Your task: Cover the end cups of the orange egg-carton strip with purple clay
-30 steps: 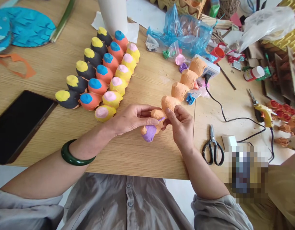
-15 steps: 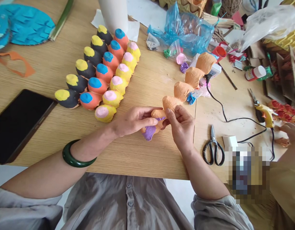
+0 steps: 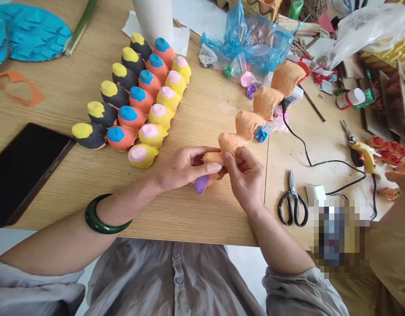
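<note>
Orange cup strip (image 3: 247,124), far end now higher, left hand (image 3: 180,169) and right hand (image 3: 246,177) both narrow around near cups

The cup strip (image 3: 247,124) is orange, patched purple — the bangle (image 3: 93,219) dark green.

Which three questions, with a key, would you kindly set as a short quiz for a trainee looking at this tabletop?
1. Which colour partly covers the near-end cup of the orange cup strip: a) blue, b) green, c) purple?
2. True or false: the left hand and the right hand both touch that strip.
3. Fill in: the blue-topped row lies between the yellow-topped row and the ____-topped row.

Key: 1. c; 2. true; 3. pink.
</note>
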A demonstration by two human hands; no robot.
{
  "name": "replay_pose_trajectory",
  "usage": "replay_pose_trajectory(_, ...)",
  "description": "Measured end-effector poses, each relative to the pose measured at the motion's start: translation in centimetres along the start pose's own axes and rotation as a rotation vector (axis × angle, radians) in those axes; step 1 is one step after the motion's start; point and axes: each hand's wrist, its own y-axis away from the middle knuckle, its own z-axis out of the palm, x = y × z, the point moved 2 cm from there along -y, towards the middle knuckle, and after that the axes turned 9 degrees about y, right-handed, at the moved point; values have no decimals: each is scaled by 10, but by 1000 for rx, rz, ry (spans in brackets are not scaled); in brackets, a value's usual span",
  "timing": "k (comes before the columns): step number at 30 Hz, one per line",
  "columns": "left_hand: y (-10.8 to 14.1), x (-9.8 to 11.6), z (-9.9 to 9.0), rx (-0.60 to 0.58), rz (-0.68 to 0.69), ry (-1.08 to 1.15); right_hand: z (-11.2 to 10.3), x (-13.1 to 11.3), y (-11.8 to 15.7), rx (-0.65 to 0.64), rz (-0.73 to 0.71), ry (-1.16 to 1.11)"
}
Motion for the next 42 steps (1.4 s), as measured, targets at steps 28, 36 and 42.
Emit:
replay_pose_trajectory(28,-2,0,-2,-51,-13,33,-1,-4,1,2,-11,-26)
replay_pose_trajectory(36,-3,-3,-5,-117,-45,74,1,-5,4,3,-97,-12)
replay_pose_trajectory(42,-3,-5,0,-73,-41,197,4,-4,9,7,-165,54)
